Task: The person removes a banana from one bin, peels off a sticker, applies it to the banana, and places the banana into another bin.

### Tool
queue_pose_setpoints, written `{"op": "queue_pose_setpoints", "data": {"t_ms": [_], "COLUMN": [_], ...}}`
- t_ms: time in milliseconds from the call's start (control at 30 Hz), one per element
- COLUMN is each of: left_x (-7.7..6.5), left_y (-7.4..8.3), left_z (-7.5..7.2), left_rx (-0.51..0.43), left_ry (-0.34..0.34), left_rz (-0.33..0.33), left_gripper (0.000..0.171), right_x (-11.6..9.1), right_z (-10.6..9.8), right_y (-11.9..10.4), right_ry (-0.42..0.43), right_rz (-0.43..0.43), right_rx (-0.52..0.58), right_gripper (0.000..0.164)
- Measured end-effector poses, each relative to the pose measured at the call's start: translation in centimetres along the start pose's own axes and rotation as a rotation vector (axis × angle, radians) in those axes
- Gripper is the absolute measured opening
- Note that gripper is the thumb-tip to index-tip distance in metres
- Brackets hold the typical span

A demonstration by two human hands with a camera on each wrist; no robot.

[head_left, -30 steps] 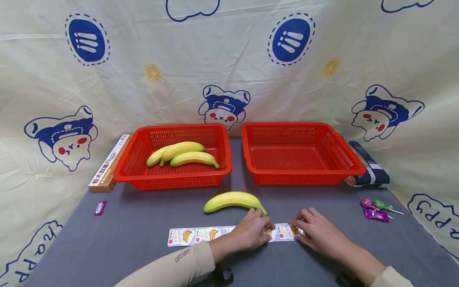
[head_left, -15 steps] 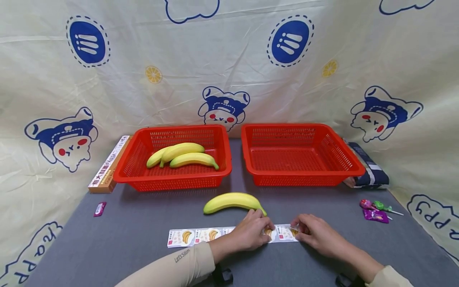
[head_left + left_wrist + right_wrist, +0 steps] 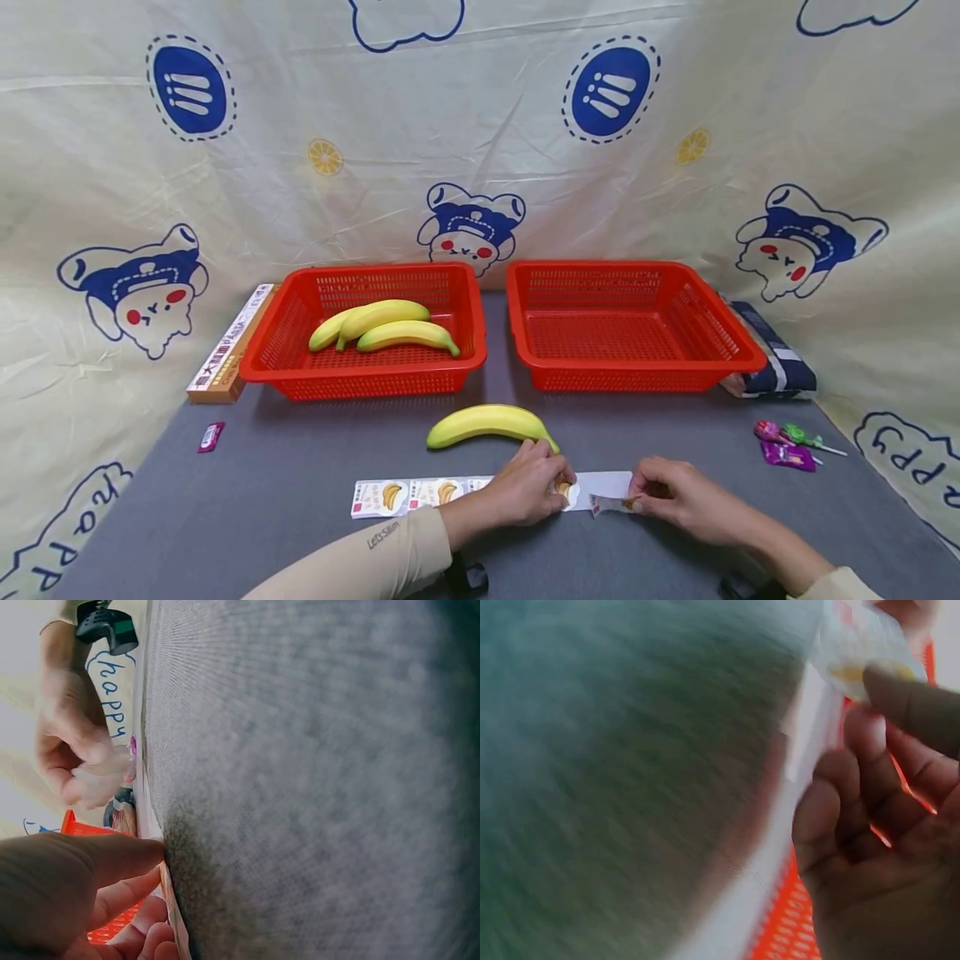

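A strip of banana-printed stickers [image 3: 380, 498] lies flat across the grey table. My left hand [image 3: 525, 483] rests over its right half, thumb and index finger holding it down; the left wrist view shows the thumb [image 3: 127, 855] at the strip's edge. Between thumb and forefinger, my right hand [image 3: 686, 500] pinches a peeled sticker [image 3: 611, 505], bent and tilted just above the strip's bare white end [image 3: 603, 482]. The right wrist view shows this translucent sticker [image 3: 866, 652] with a yellow print. A single banana [image 3: 487, 421] lies just beyond my left fingers.
Behind stand two red baskets: the left basket [image 3: 360, 385] holds 3 bananas [image 3: 382, 315], the right basket [image 3: 622, 379] nothing visible. A long box [image 3: 228, 346], small purple packet [image 3: 211, 437], wrapped sweets [image 3: 787, 450] and dark folded cloth [image 3: 783, 358] lie at the sides.
My right hand has moved right and lifted the end sticker off the strip, baring white backing. My left hand has stayed in place on the strip.
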State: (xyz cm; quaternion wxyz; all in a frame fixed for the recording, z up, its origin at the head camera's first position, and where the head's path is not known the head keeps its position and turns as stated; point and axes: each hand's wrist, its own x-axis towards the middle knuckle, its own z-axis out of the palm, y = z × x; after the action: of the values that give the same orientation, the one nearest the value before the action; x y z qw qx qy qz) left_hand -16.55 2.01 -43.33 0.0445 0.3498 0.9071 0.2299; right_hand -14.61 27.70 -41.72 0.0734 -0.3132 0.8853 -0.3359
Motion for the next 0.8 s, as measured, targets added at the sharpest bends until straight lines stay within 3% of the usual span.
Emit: {"op": "queue_pose_setpoints", "data": {"t_ms": [100,233,333,533,600,700,800], "left_x": [-0.2,-0.5,-0.7,-1.3,-1.4,-1.6,-1.6], "left_y": [0.1,0.2,0.3,0.1,0.0,-0.2,-0.4], "left_z": [0.0,-0.3,-1.0,-3.1,-3.9,-4.8,-5.4], "left_rx": [0.017,-0.007,-0.129,-0.598,-0.699,-0.757,-0.744], "left_ry": [0.017,0.084,0.161,0.291,0.304,0.313,0.331], "left_rz": [0.005,-0.01,-0.055,-0.213,-0.254,-0.296,-0.305], "left_gripper": [0.021,0.02,0.017,0.022,0.027,0.033,0.028], "right_x": [0.1,1.5,2.8,5.0,5.7,6.6,7.3], "right_z": [-1.2,-2.0,-2.1,-1.7,-1.4,-0.9,-0.6], "right_y": [-1.1,-3.3,-4.9,-7.4,-8.0,-8.9,-9.5], "right_ry": [-0.018,0.111,0.214,0.351,0.364,0.359,0.343], "right_rz": [0.182,0.327,0.317,0.235,0.218,0.184,0.151], "right_rx": [0.061,-0.011,-0.089,-0.216,-0.213,-0.187,-0.151], "right_gripper": [0.011,0.014,0.01,0.009,0.01,0.01,0.01]}}
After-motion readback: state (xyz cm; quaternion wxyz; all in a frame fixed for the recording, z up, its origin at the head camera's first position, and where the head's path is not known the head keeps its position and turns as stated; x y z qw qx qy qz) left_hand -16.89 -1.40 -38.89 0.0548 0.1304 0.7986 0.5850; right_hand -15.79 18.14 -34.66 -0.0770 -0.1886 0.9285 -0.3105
